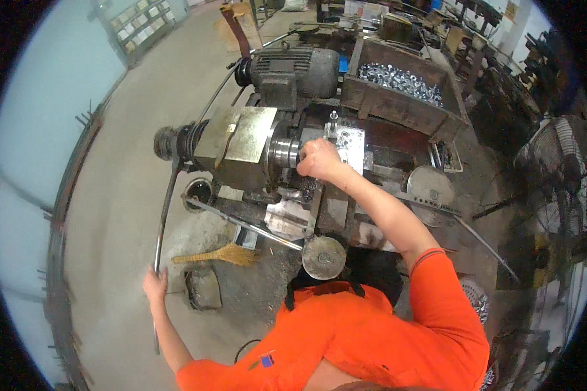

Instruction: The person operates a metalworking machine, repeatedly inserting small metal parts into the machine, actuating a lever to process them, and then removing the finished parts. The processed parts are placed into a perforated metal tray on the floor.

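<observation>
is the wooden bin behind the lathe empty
No, the wooden bin holds a heap of shiny metal parts.

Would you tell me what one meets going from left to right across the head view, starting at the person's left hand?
Left hand on the long lever → straw broom → right hand at the chuck → wooden crate of metal parts → standing fan.

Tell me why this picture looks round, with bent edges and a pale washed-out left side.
Head view: a fisheye lens curves straight edges toward a black rim; bright daylight bleaches the wall at left; the right hand and the lathe at centre stay fairly sharp, the rim soft.
</observation>
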{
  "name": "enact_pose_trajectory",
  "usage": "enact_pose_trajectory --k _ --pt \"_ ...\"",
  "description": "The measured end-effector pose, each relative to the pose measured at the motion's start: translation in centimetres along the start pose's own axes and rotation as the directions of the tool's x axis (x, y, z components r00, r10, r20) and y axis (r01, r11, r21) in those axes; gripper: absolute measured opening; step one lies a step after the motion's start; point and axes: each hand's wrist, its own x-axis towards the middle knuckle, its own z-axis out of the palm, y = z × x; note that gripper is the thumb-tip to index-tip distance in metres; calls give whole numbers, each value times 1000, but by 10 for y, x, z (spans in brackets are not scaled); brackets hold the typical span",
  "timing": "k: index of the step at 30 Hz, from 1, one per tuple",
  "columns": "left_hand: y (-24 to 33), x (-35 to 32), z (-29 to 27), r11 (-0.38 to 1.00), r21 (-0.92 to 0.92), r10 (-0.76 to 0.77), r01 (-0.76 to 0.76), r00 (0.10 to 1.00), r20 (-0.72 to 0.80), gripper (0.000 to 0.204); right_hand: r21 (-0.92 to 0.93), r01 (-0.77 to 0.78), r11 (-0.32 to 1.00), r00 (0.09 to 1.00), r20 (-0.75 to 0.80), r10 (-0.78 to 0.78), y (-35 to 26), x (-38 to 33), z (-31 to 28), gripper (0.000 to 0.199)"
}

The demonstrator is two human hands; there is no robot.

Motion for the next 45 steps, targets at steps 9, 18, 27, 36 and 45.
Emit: enact_pose_trajectory --k 9,18,27,36,45 --pt "-53 85 21 982 121 -138 142 989 -45 34 6 -15 1000 994 110 14 -9 -3 -12 24" --pt "-27 38 27 984 0 -176 176 982 -74 31 -1 9 1000 990 141 -8 -10 3 -8 25" --pt "86 -73 -7 936 -295 -190 193 981 42 35 24 68 997 992 102 -70 -3 5 1 25" --pt "55 -62 21 903 -422 -75 83 997 36 38 -132 53 990 998 -22 -56 26 -8 -59 25" --pt "178 -53 -56 941 78 339 -330 920 -198 32 -42 -10 999 835 -550 -14 91 -26 -136 61"
